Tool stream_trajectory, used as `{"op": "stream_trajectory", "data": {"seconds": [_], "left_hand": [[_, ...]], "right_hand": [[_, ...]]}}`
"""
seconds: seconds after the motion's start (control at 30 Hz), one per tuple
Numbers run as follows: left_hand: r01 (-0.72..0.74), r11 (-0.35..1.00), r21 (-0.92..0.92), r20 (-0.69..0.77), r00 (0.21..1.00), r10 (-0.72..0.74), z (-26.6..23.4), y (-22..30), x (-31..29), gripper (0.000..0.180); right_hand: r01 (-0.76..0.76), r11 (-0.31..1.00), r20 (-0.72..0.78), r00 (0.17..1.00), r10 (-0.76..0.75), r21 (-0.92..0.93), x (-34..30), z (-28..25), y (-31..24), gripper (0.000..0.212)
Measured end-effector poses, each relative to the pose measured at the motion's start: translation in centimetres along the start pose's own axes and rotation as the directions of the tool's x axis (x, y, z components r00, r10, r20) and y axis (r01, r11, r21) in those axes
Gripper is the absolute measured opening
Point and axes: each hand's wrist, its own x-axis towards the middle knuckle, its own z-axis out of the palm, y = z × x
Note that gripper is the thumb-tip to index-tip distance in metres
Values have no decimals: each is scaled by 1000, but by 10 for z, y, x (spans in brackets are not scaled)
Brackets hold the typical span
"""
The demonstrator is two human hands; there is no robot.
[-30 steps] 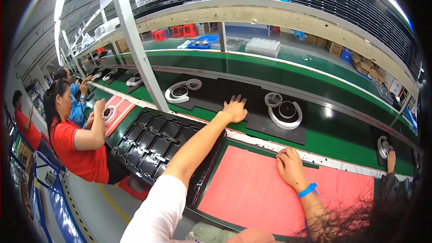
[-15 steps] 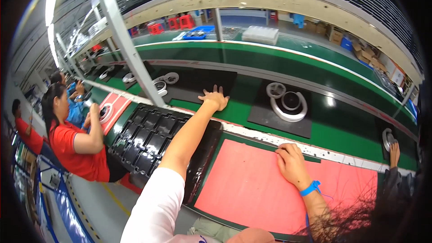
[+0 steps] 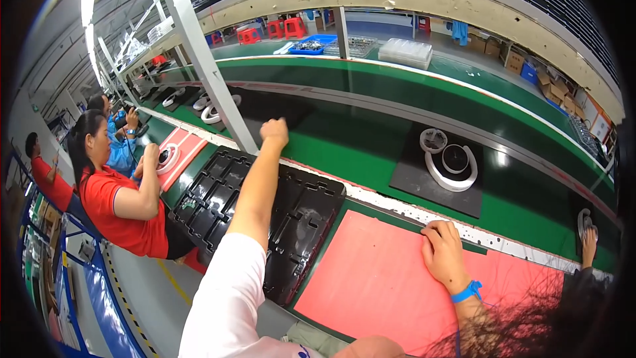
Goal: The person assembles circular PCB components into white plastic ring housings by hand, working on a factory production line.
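Fingers [image 3: 275,130] of my left hand [image 3: 273,134] curled, empty, over conveyor belt [image 3: 344,152]; right hand [image 3: 442,252] fingers bent, empty, on red mat [image 3: 377,278].

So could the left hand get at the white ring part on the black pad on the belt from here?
Probably yes. The left hand is stretched out over the green belt, and nothing stands between it and the white ring part on its black pad; it would have to swing right.

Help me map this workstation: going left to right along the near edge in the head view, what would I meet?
Person in a red shirt → black moulded tray → left hand → red mat → right hand → black pad with a white ring part.
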Motion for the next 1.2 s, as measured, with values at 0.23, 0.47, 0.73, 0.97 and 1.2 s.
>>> {"op": "stream_trajectory", "data": {"seconds": [0.23,0.47,0.73,0.97,1.2], "left_hand": [[-69,994,79,-175,981,82,42,-21,34,16],[13,991,131,-113,994,2,54,-90,53,18],[220,975,21,313,925,-215,27,19,6,63],[132,988,-82,309,946,-101,35,11,-18,61],[-104,993,51,110,989,98,30,20,-29,54]], "right_hand": [[-46,998,29,998,47,-42,-13,-3,6,22],[-5,995,49,999,0,98,1,13,4,26],[-23,1000,11,1000,22,20,-3,0,4,21],[5,1000,-10,1000,-5,4,-1,3,2,19],[-4,1000,1,1000,4,-13,-5,1,5,18]]}}
